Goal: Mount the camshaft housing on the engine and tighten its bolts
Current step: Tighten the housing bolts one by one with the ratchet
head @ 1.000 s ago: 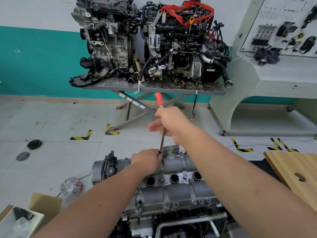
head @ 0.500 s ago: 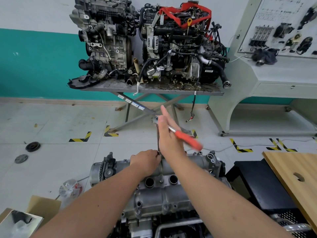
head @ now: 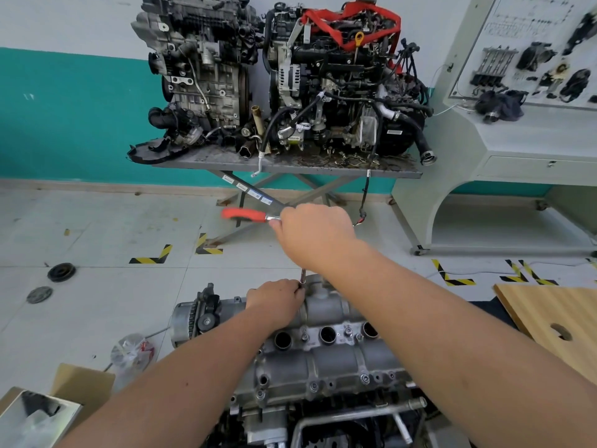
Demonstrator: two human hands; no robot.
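Our right hand (head: 315,236) grips the ratchet (head: 245,215), handle pointing left; our left hand (head: 274,299) pinches its upright extension (head: 302,277) over the camshaft housing (head: 323,357) bolt.

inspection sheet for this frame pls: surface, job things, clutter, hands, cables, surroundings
Surface: tiled floor, hazard-tape marks.
Job's things: camshaft housing seated on engine; red-handled ratchet on extension bar at far edge.
Clutter: cardboard box, crumpled plastic bag, two discs.
Hands: right hand grips ratchet head; left hand pinches bar's lower end.
Cables: one dangles from steel table.
Surroundings: two engines on table, training panel, wooden board.
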